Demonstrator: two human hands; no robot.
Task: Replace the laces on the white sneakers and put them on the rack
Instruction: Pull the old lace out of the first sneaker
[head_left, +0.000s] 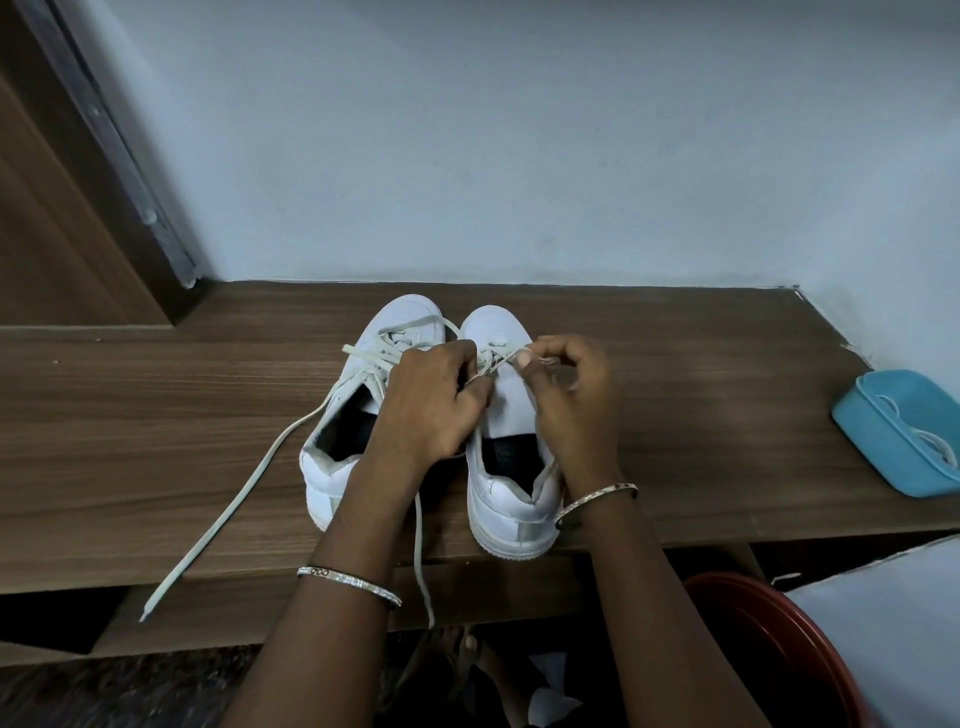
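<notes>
Working the lace (494, 364) on the right-side sneaker (501, 499).
My left hand (431, 408) and right hand (574, 397) each pinch it; keep it flat, tension even.

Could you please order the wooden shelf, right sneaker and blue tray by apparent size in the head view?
1. wooden shelf
2. right sneaker
3. blue tray, though the frame edge crops it, so these two are unsure.

A blue plastic container (878, 457) is lying at the right end of the wooden top (130, 415), and it is holding something pale inside. Lower down, a red round basin (753, 623) is sitting partly under a white fabric (883, 623). A brown door (52, 208) is standing beside the pale wall (519, 130).
</notes>
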